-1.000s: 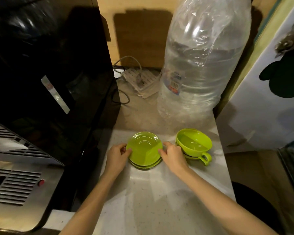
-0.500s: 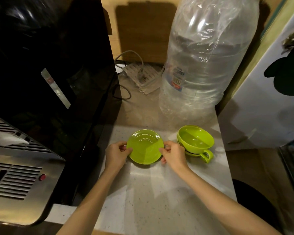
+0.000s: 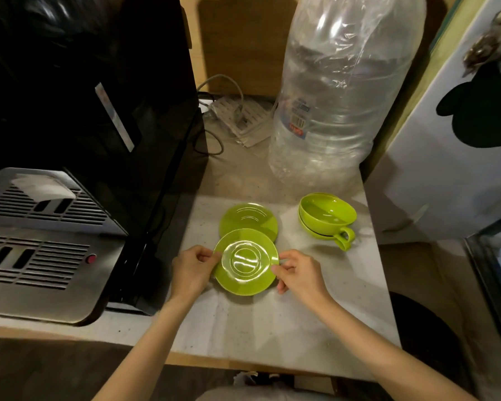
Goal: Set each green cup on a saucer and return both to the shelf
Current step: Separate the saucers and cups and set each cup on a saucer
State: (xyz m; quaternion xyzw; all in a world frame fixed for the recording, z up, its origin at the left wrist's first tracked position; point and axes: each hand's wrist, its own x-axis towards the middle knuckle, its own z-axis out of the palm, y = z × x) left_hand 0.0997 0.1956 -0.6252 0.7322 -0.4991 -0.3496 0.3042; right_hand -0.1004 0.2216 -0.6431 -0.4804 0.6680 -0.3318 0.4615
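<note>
Fingers of the left hand (image 3: pixel 192 270) and right hand (image 3: pixel 298 274) pinch opposite rims of a glossy round green saucer (image 3: pixel 246 261) at frame centre. It looks light, stiff, slippery; rim grips suit it.

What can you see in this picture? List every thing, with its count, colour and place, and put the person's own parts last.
saucers: two, green; one held over the counter's middle, the other lying just behind it, partly covered.
cups: two, green, nested, right of the saucers, handle towards the viewer.
water bottle: one, clear, large, wrapped in plastic film, behind the cups.
coffee machine: one, black with a silver grille, on the left.
power strip: one, white, at the back, cables attached.
counter: one, pale and speckled.
panel: one, white, with a dark shape, at the right.
left hand: pinches the near saucer's left rim.
right hand: pinches its right rim.
</note>
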